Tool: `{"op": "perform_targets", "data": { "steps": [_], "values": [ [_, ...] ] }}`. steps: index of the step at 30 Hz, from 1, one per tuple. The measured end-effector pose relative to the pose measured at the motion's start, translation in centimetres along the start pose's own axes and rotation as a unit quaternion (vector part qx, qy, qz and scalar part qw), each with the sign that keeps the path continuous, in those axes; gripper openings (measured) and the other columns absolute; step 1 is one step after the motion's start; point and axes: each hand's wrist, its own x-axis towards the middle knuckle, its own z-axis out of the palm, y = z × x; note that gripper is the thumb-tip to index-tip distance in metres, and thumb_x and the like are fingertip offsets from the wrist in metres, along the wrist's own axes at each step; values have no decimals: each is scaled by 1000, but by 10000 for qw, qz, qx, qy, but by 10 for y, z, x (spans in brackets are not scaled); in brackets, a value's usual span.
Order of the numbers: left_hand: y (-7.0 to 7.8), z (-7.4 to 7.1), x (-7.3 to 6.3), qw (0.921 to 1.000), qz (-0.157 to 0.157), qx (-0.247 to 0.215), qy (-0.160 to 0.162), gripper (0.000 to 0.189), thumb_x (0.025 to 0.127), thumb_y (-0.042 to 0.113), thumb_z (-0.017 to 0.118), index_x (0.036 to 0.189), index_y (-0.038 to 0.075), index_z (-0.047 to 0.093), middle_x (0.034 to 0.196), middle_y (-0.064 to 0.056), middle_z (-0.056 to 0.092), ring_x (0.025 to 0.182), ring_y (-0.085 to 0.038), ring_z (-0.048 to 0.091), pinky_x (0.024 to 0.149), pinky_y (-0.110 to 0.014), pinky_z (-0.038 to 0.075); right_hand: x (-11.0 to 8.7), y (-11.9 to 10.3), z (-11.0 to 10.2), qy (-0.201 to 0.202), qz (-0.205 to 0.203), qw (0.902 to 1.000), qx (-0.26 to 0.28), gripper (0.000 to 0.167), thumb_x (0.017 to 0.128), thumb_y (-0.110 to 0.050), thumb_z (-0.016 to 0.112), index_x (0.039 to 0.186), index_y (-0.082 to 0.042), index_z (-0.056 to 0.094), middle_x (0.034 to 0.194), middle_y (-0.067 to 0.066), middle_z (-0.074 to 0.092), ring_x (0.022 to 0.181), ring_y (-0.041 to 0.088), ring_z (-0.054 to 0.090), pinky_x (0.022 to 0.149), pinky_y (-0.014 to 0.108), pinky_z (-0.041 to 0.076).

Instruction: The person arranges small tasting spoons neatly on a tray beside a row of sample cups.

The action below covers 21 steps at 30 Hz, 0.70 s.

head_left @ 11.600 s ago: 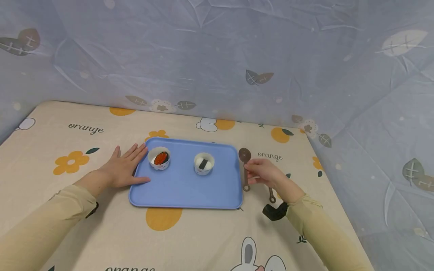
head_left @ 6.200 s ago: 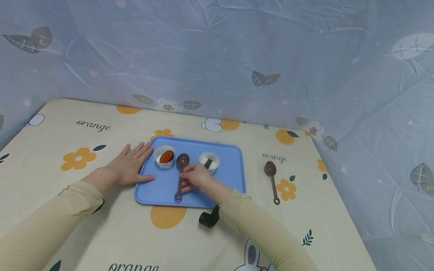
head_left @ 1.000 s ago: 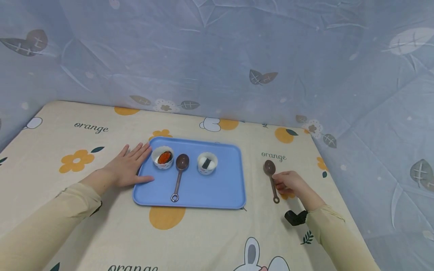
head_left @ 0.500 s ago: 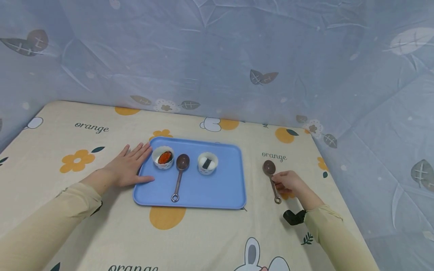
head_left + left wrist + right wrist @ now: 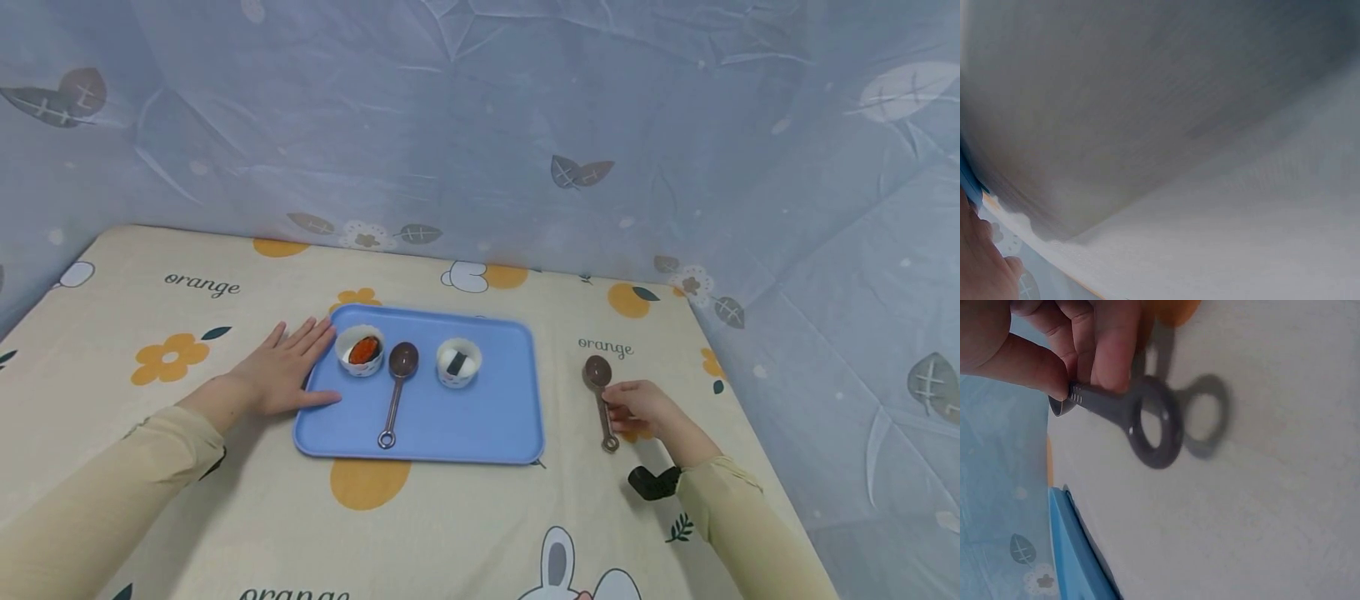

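My left hand [image 5: 279, 372] lies flat with spread fingers over the left edge of a blue tray [image 5: 480, 429]. To the tray's right, my right hand [image 5: 639, 407] pinches the handle of a brown spoon [image 5: 597, 372] between thumb and fingers. In the right wrist view, the spoon's ring-ended handle [image 5: 1174, 428] stands a little off the cloth, its shadow beside it. A second brown spoon [image 5: 403, 360] lies on the tray between two small white cups. The left cup [image 5: 358, 369] holds a red-topped toy sushi [image 5: 363, 350]; the right cup [image 5: 454, 382] holds a white piece with a black strip.
A cream cloth [image 5: 465, 533] printed with oranges and rabbits covers the table. Blue-grey sheeting [image 5: 480, 150] hangs behind it and along the right side. A black wrist device [image 5: 652, 483] sits under the right forearm. The left wrist view is mostly blurred.
The first spoon went from beside the tray onto it, between the cups. My right hand then let go and moved right to the second spoon. My left hand stayed on the tray's edge.
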Motion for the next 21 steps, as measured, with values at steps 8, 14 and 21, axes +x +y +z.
{"op": "perform_targets", "data": {
  "steps": [8, 14, 21],
  "values": [
    [-2, 1, 1, 10000, -10, -18, -36, 106, 80, 71, 49, 148, -3, 16, 156, -23, 11, 143, -42, 8, 113, -62, 2, -6, -5, 1, -182, -54, 9996, 193, 29, 95, -13, 51, 114, 9, 55, 73, -1, 57, 66, 8, 56, 62, 20, 54],
    [-1, 1, 1, 10000, -20, -45, -33, 105, 80, 70, 50, 148, -3, 16, 155, -23, 11, 143, -42, 8, 113, -62, 2, -8, -8, 1, -256, -117, 9991, 310, 26, 95, -13, 52, 110, 8, 56, 71, -1, 57, 66, 8, 56, 61, 20, 54],
    [-1, 1, 1, 10000, -13, -44, -7, 105, 80, 70, 50, 147, -3, 16, 155, -23, 11, 143, -42, 8, 113, -63, 2, -12, -11, 2, -386, -197, 9983, 393, 29, 95, -13, 52, 112, 10, 55, 72, -2, 58, 66, 8, 56, 61, 20, 54]
  ]
}}
